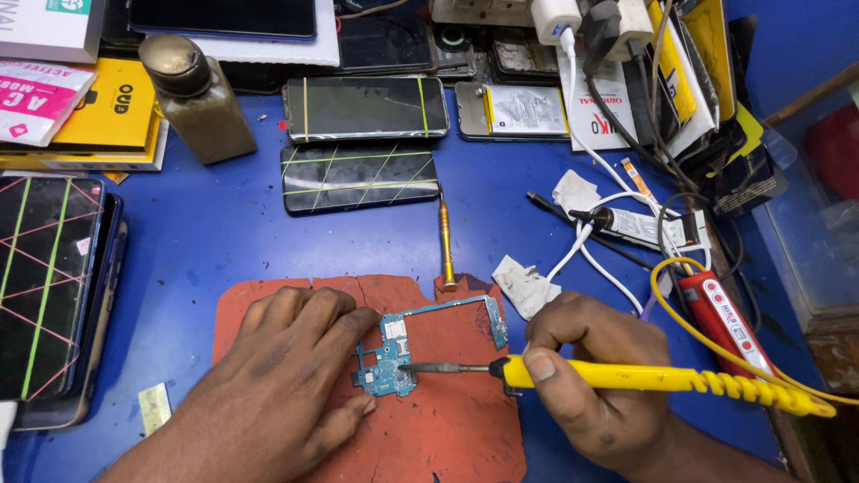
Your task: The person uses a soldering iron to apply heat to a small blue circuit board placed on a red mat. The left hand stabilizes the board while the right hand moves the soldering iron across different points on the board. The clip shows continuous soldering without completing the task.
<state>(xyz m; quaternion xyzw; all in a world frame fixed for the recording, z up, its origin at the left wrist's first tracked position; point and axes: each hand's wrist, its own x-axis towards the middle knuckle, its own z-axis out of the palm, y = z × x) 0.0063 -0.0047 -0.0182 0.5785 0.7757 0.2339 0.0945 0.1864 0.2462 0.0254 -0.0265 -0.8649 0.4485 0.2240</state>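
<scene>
My left hand (pixel 282 376) lies flat on a cracked red mat (pixel 447 420), its fingertips pressing the left edge of a blue-green phone circuit board (pixel 403 344). My right hand (pixel 591 380) grips a yellow-handled soldering iron (pixel 644 377) like a pen. The iron's dark metal tip (pixel 429 368) touches the lower part of the board. The iron's coiled yellow cable runs off to the right.
A gold screwdriver (pixel 445 241) lies above the mat. Two phones bound with rubber bands (pixel 362 143) sit further back, beside a brown bottle (pixel 192 94). More banded phones (pixel 49 286) stack at the left. Cables, a glue tube (pixel 640 225) and a red tool (pixel 725 322) crowd the right.
</scene>
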